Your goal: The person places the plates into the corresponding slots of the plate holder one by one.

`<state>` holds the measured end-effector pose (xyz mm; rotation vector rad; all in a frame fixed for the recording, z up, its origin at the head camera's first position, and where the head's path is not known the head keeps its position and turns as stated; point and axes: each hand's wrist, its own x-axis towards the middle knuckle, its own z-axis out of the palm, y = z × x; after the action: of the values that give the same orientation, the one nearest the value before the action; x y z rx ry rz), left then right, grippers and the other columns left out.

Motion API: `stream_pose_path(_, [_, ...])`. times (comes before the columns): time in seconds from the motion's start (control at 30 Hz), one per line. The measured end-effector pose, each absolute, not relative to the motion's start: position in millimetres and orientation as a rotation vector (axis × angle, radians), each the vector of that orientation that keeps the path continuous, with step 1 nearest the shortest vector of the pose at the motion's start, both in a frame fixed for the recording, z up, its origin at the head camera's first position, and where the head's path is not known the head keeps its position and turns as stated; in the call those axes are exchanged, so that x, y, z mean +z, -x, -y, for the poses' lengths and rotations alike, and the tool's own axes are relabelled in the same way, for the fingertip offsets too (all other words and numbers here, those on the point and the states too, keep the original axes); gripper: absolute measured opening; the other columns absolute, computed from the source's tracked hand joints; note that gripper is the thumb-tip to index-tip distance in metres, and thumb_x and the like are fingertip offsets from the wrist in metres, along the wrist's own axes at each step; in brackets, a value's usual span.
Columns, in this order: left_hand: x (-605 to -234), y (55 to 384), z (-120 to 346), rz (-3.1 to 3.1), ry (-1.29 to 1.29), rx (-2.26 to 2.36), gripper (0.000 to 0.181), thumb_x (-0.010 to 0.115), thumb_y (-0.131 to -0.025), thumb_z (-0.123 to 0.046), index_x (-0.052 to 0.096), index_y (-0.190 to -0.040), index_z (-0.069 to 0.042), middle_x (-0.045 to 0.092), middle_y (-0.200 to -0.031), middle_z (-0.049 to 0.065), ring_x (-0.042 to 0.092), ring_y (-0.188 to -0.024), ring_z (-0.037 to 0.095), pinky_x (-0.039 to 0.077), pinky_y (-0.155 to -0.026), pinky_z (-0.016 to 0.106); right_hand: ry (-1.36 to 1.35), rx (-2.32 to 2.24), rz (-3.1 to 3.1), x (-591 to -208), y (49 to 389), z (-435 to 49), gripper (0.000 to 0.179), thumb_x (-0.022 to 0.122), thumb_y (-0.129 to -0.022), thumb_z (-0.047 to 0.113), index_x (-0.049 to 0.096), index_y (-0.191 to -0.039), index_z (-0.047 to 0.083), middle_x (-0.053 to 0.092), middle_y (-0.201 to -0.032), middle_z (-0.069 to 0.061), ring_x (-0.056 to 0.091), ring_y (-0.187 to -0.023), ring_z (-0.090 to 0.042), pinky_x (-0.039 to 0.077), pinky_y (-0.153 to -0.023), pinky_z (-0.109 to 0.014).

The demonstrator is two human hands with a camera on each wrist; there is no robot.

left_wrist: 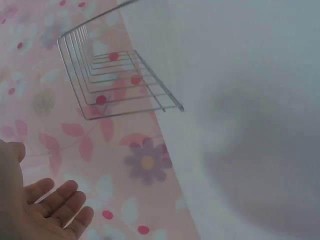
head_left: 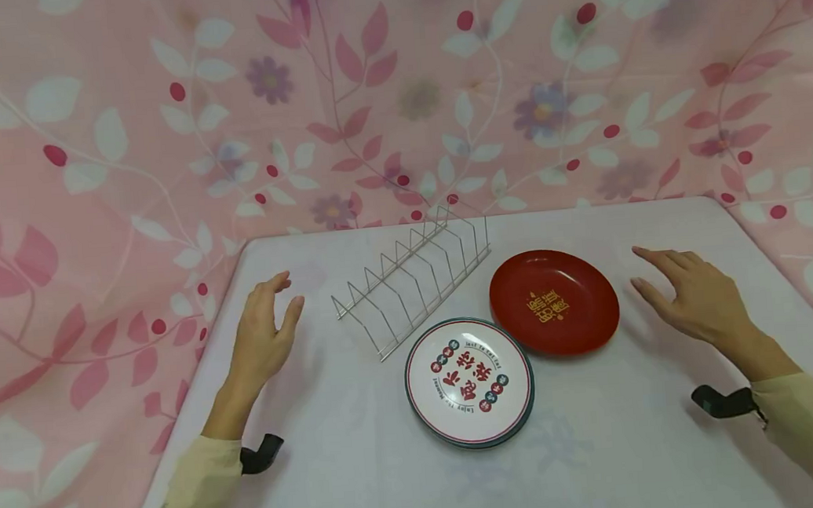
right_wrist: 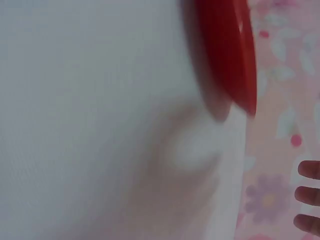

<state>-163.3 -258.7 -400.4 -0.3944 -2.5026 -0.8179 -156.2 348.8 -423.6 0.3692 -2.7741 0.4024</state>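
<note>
In the head view my left hand (head_left: 262, 335) hovers over the table's left side, fingers relaxed and holding nothing. To its right stands a wire dish rack (head_left: 411, 277), set diagonally, with no plates in its slots. My right hand (head_left: 700, 296) hovers on the right, its fingers loosely extended and apart from everything. Nearest to it lies a red oval plate (head_left: 595, 312) with gold characters. White round plates (head_left: 468, 383) with blue-green rims, apparently stacked, sit at the front centre, close against the red plate. The left wrist view shows the rack (left_wrist: 125, 85) beyond my left fingers (left_wrist: 62, 205).
A white cloth covers the table (head_left: 364, 461). Behind it and along the left hangs a pink floral curtain (head_left: 395, 89). Black wrist-worn devices (head_left: 261, 453) show beside both sleeves.
</note>
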Motion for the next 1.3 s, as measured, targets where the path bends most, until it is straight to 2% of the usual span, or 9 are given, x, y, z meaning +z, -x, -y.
stream_pose_path(0.13, [-406.9,164.8,245.3,2.355,0.463,-0.944,0.043,0.060,-0.095,-0.011,0.050,-0.135,0.003,0.061,-0.118,0.021,0.053,-0.111,0.035,0.041,-0.094,0.049,-0.401,0.555,2.610,-422.3,145.0,-323.6,0.038,0.066,-0.089,0.020,0.064,-0.127,0.012,0.069,-0.099,-0.010,0.060,-0.092,-0.028,0.052,-0.068,-0.037])
stream_pose_path(0.27, [-413.4,167.8,232.3,2.274,0.471,-1.061,0.042,0.059,-0.095,-0.006,0.049,-0.135,0.002,0.060,-0.117,0.019,0.053,-0.112,0.032,0.041,-0.094,0.044,-0.466,0.662,2.570,-424.6,136.4,-299.3,0.034,0.071,-0.085,0.010,0.068,-0.118,0.010,0.069,-0.088,-0.002,0.058,-0.075,-0.016,0.047,-0.064,-0.022])
stream_pose_path(0.47, [-422.1,165.3,208.4,2.212,0.514,-1.300,0.056,0.064,-0.089,0.001,0.043,-0.141,0.001,0.054,-0.129,0.018,0.048,-0.122,0.033,0.037,-0.102,0.039,-0.594,0.850,2.592,-433.3,121.9,-260.0,0.032,0.075,-0.080,0.004,0.069,-0.112,0.007,0.071,-0.086,0.000,0.050,-0.066,-0.004,0.046,-0.057,-0.021])
stream_pose_path(0.63, [-425.1,162.7,192.2,2.148,0.554,-1.480,0.071,0.066,-0.080,0.006,0.035,-0.144,0.007,0.042,-0.142,0.025,0.034,-0.134,0.041,0.024,-0.107,0.044,-0.634,0.936,2.649,-440.5,113.0,-233.1,0.034,0.077,-0.081,0.008,0.068,-0.113,0.009,0.066,-0.080,0.006,0.051,-0.069,-0.005,0.048,-0.060,-0.022])
stream_pose_path(0.73, [-422.1,158.7,186.6,2.157,0.544,-1.570,0.077,0.067,-0.078,0.006,0.029,-0.145,0.011,0.035,-0.147,0.027,0.027,-0.138,0.044,0.019,-0.108,0.048,-0.651,1.006,2.697,-445.3,109.5,-221.9,0.037,0.078,-0.082,0.010,0.065,-0.116,0.010,0.057,-0.072,0.012,0.049,-0.065,-0.003,0.048,-0.058,-0.022])
stream_pose_path(0.9, [-422.9,155.6,182.6,2.227,0.551,-1.619,0.086,0.072,-0.076,0.002,0.025,-0.146,0.013,0.031,-0.151,0.028,0.025,-0.139,0.046,0.017,-0.107,0.060,-0.661,1.092,2.760,-451.3,105.1,-210.0,0.039,0.077,-0.084,0.013,0.063,-0.121,0.008,0.055,-0.072,0.013,0.049,-0.062,-0.003,0.047,-0.056,-0.021])
stream_pose_path(1.03, [-428.9,158.2,181.6,2.270,0.572,-1.614,0.092,0.076,-0.073,0.002,0.024,-0.147,0.013,0.030,-0.152,0.028,0.025,-0.140,0.046,0.017,-0.110,0.062,-0.642,1.152,2.785,-452.1,101.7,-203.0,0.040,0.076,-0.085,0.014,0.063,-0.122,0.007,0.057,-0.072,0.013,0.050,-0.062,-0.002,0.047,-0.056,-0.020])
stream_pose_path(1.17, [-442.5,164.5,184.6,2.323,0.570,-1.551,0.098,0.081,-0.069,0.003,0.025,-0.148,0.011,0.031,-0.153,0.024,0.026,-0.142,0.043,0.014,-0.113,0.063,-0.647,1.198,2.800,-452.6,99.1,-195.9,0.041,0.077,-0.083,0.014,0.063,-0.121,0.008,0.056,-0.071,0.013,0.049,-0.060,-0.002,0.046,-0.054,-0.020])
stream_pose_path(1.3, [-471.2,177.8,193.8,2.342,0.591,-1.438,0.113,0.089,-0.063,-0.002,0.022,-0.154,-0.003,0.032,-0.155,0.015,0.029,-0.142,0.038,0.010,-0.112,0.065,-0.634,1.205,2.816,-454.6,97.0,-190.8,0.048,0.079,-0.081,0.015,0.060,-0.124,0.007,0.054,-0.070,0.013,0.048,-0.060,-0.002,0.045,-0.053,-0.020])
